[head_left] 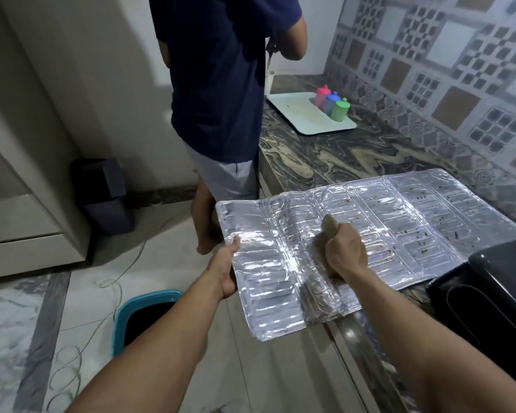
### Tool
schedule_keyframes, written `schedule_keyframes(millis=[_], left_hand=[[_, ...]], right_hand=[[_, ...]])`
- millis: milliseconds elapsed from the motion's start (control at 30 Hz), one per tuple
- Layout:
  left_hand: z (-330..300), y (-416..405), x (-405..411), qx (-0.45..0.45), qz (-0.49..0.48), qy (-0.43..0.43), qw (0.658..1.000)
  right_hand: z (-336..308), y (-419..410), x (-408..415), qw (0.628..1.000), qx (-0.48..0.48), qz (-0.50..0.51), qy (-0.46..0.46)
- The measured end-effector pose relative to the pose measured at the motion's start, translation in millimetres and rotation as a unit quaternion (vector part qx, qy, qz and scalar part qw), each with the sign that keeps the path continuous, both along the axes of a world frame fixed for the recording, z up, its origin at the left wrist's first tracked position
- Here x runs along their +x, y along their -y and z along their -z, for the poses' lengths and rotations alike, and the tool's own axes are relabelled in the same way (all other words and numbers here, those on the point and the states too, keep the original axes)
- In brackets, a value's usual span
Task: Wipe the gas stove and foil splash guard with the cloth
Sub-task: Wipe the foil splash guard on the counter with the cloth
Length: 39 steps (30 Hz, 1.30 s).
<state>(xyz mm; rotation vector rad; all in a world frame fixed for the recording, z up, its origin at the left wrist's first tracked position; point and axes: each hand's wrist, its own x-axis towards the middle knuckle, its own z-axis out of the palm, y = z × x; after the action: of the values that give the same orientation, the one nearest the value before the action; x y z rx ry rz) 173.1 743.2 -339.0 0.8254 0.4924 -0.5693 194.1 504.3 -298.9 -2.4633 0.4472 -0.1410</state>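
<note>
Head view
Foil splash guard (370, 231): one, a silver embossed sheet lying flat, its far part on the marbled table (325, 156), its near left part sticking out past the table edge over the floor; small brown specks dot its right half.
Cloth (329, 226): one, brownish, bunched; its tip pokes out beyond the knuckles, the rest lies under the hand on the foil near the middle of the sheet.
Left hand (225, 271): one; grip grasping the overhanging left edge of the foil, thumb on top, fingers hidden beneath, forearm stretched forward from the lower left.
Right hand (344, 253): one; grip clenched round the cloth, fist pressed down onto the foil, wrist angled so the knuckles face away, forearm coming in from the lower right.
Gas stove (486, 290): one black, glossy body at the right edge, only partly in view, touching or just overlapping the near right corner of the foil.
Tray (292, 111): one, white, on the table farther back.
Lidded containers: three on the tray, set in a row, touching: pink (323, 95), blue (332, 104), green (341, 110).
Other person (221, 84): one, standing at the table beyond the foil, in a dark blue shirt and pale shorts.
Bins: two on the floor, a dark one (105, 198) by the wall and a teal-rimmed one (143, 317) below the left forearm.
Wire (113, 281): one thin line trailing in loops across the floor tiles.
</note>
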Motion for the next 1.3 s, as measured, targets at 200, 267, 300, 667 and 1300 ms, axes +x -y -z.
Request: schedule_keyframes(millis=[200, 267, 300, 667, 1300], left_hand=[[15.7, -4.9, 13.4, 0.008, 0.027, 0.001, 1.0], [18.9, -5.6, 17.2, 0.003, 0.035, -0.001, 0.999], [19.4, -5.3, 18.2, -0.005, 0.036, 0.0, 0.999], [4.6, -12.0, 32.7, -0.148, 0.0, 0.065, 0.987], [-5.0, 7.4, 51.5, -0.219, -0.047, 0.151, 0.963]], right_hand=[[46.9, -18.5, 26.3, 0.982, -0.162, -0.086, -0.046], [43.7, -32.2, 34.8, 0.982, -0.147, -0.111, -0.043], [42.2, -37.7, 38.1, 0.982, -0.136, -0.129, -0.037], [22.5, -68.9, 3.4, 0.977, 0.066, -0.199, 0.047], [37.6, -113.8, -19.9, 0.949, 0.139, -0.253, 0.125]])
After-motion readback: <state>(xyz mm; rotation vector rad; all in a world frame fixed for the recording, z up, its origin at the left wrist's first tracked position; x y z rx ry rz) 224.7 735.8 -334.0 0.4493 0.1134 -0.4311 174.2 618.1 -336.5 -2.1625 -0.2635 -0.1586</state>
